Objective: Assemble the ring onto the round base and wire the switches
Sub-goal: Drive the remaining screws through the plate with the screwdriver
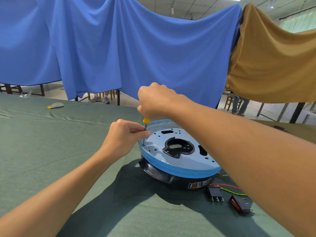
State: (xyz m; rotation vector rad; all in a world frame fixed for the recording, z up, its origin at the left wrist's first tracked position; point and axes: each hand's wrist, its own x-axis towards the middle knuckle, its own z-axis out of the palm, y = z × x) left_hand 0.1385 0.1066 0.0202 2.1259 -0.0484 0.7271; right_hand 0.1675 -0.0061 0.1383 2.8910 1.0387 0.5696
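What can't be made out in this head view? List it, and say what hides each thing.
All in the head view:
- Screwdriver handle: mostly inside the right-hand grip; only its yellow end shows.
- Its tip: too small to tell whether a screw sits there; the left-hand grip pinches the shaft above.
- Label on the black base: print too small.
- Wires: far ends pass under the right forearm.

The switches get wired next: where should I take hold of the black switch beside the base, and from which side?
Pinch the black switch across its body's two long sides, coming from above. It lies flat on the green cloth, metal terminals pointing towards you and wires running past its far end, so both ends are probably best avoided.
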